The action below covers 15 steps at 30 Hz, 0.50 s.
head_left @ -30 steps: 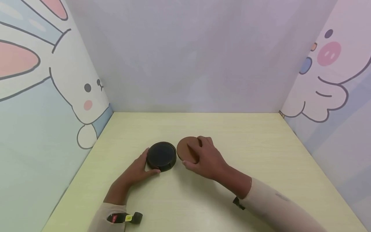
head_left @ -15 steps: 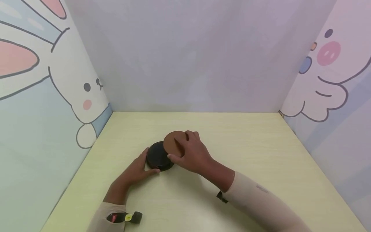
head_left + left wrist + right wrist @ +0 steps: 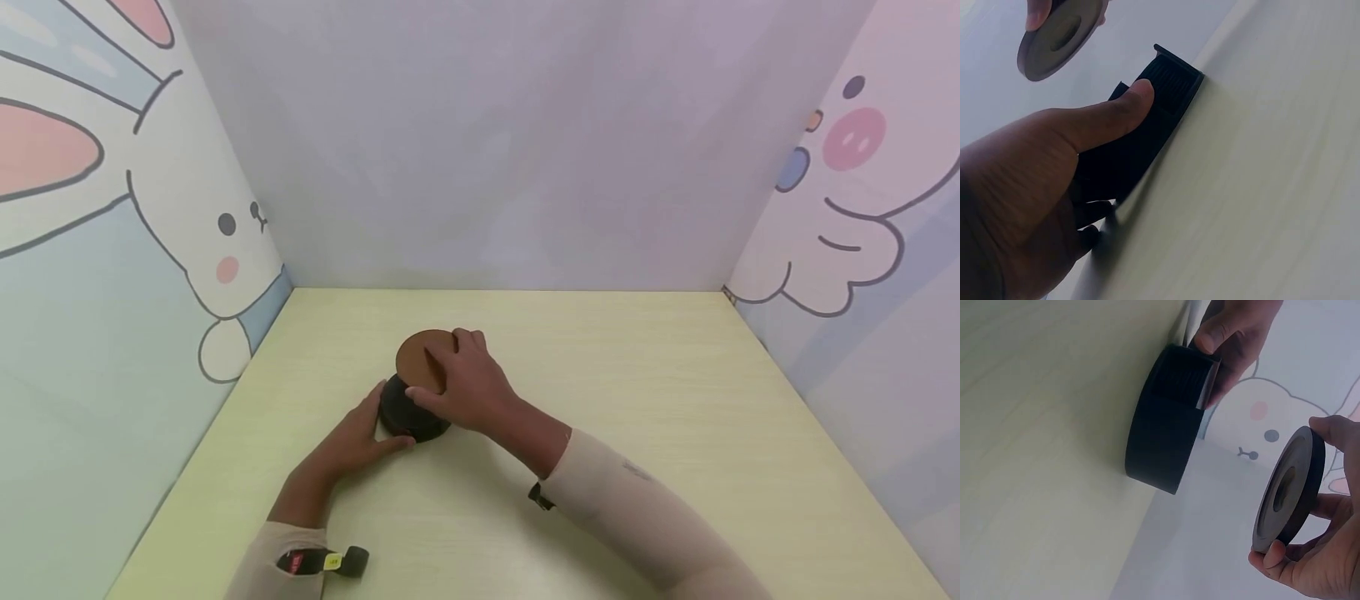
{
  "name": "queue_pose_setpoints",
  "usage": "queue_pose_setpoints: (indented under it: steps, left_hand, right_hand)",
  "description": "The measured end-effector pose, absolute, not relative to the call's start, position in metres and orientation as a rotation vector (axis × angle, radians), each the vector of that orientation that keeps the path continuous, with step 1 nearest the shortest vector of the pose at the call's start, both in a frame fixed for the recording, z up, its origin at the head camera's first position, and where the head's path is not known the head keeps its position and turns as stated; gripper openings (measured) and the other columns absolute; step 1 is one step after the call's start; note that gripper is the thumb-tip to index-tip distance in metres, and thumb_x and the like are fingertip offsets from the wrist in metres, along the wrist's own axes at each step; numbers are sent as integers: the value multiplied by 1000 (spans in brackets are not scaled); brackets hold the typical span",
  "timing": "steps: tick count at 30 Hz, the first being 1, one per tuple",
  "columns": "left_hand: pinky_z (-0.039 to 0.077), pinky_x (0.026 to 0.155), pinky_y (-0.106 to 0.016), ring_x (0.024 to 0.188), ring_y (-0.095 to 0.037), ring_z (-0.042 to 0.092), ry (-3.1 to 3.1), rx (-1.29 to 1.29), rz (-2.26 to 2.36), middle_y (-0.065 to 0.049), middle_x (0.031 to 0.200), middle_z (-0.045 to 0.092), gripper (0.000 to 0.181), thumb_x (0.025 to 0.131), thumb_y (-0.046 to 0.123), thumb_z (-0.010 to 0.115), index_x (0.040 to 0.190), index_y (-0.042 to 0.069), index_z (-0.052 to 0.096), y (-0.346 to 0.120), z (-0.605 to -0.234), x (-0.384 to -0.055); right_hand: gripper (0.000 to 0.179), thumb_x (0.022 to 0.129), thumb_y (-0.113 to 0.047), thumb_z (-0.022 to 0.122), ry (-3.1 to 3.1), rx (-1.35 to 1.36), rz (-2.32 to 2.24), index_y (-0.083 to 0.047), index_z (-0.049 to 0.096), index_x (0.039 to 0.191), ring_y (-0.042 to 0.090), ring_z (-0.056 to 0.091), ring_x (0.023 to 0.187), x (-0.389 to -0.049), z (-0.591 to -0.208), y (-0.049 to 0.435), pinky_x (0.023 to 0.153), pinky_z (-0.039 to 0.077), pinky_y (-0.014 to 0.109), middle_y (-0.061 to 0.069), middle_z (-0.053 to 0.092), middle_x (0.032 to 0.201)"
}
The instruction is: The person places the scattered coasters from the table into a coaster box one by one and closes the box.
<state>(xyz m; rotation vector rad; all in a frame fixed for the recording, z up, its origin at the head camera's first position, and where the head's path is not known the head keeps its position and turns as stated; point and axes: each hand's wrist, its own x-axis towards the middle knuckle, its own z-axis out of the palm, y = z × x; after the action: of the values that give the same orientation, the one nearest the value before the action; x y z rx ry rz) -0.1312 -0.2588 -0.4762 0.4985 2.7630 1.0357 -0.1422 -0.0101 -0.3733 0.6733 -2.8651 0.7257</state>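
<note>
My left hand (image 3: 348, 446) grips a low round black holder (image 3: 411, 417) on the table, fingers round its far side and thumb at the front. A ribbed notch shows in the holder's side near that thumb in the left wrist view. My right hand (image 3: 476, 383) pinches a round brown disc, shaped like a coaster (image 3: 415, 360), by its edges. The disc is tilted and raised above the holder, overlapping its far part in the head view. Its greyish underside, with a rim and a dark oval spot in the middle, faces the right wrist camera.
The pale wood-look table (image 3: 637, 375) reaches back to a plain grey wall (image 3: 495, 167). A rabbit-printed wall (image 3: 172, 183) stands at the left and another cartoon-printed wall (image 3: 825, 208) at the right. A dark camera strap (image 3: 307, 562) sits on my left sleeve.
My right hand has carried the brown disc left and slightly away, from beside the black holder to over its far part. My left hand stays in place on the holder.
</note>
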Motion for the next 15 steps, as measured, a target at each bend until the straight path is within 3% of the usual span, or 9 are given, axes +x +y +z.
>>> queue_pose_setpoints:
  steps: [4,8,15]
  left_hand:
    - [38,129,-65,161,-42,43,2759,521,1058,-18,175,40,115,91,56,86,173,8,20,-259,-476,-132]
    - [38,130,-63,160,-38,45,2750,541,1091,-13,174,42,114,90,57,87,173,14,21,-259,-478,-134]
    - [39,129,-62,158,-37,48,2770,569,1077,-14,171,47,114,92,59,85,174,12,22,-261,-483,-135]
  right_hand:
    - [74,98,-58,74,-2904,698,663,-18,55,157,34,50,135,-147,-380,-21,103,61,46,21,57,145]
    - [72,98,-60,72,-2963,715,563,-20,56,156,33,51,131,-150,-387,-30,109,51,51,18,60,140]
    - [65,97,-64,72,-3023,761,395,-24,59,146,29,52,126,-152,-402,-39,103,43,50,12,62,131]
